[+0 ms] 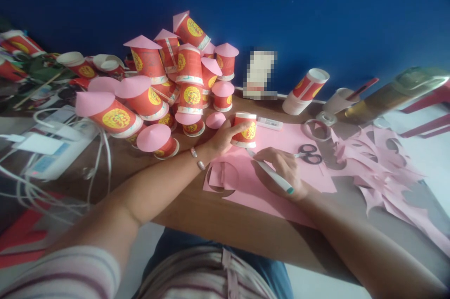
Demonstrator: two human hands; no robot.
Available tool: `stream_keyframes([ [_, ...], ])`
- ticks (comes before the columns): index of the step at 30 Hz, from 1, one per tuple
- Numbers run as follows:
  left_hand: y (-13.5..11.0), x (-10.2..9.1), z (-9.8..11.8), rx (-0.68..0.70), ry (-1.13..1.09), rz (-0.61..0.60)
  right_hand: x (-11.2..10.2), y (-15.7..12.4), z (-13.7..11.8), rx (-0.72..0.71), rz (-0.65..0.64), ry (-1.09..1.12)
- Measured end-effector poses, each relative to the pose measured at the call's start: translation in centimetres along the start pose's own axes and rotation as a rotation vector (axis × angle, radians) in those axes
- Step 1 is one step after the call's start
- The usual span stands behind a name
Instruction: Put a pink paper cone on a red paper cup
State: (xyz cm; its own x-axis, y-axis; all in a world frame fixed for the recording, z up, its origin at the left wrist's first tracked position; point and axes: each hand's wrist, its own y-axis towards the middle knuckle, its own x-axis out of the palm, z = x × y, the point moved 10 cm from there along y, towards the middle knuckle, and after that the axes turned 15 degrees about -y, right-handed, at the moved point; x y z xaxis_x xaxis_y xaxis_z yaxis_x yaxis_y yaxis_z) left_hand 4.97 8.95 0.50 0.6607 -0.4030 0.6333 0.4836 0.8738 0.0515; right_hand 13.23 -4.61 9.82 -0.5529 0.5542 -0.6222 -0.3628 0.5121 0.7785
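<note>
My left hand (224, 139) is closed around the side of a red paper cup (245, 138) with a yellow round emblem. The cup stands on a sheet of pink paper (242, 191). Between the fingers of my right hand (277, 165) is a white marker (272, 174) with a green end. Its tip points toward the foot of the cup, near the paper. Round holes are cut in the sheet near its left edge. Black-handled scissors (310, 154) lie just right of my right hand, on the pink paper.
Red cups with pink cone tops (191, 97) are piled at the back left. A power strip (52, 149) with white cables lies left. Pink paper scraps (379, 158), a tape roll (317, 129), stacked cups (306, 90) and a bottle (390, 93) occupy the right side.
</note>
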Motion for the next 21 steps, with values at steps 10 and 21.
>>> stream_keyframes([
  [10, 0.07, 0.09, -0.36, -0.015, 0.038, -0.017, -0.33, 0.52, 0.22, 0.007, 0.006, -0.018],
  [21, -0.07, 0.11, -0.38, -0.037, -0.019, 0.027, 0.14, -0.04, 0.34, 0.002, -0.026, 0.007],
])
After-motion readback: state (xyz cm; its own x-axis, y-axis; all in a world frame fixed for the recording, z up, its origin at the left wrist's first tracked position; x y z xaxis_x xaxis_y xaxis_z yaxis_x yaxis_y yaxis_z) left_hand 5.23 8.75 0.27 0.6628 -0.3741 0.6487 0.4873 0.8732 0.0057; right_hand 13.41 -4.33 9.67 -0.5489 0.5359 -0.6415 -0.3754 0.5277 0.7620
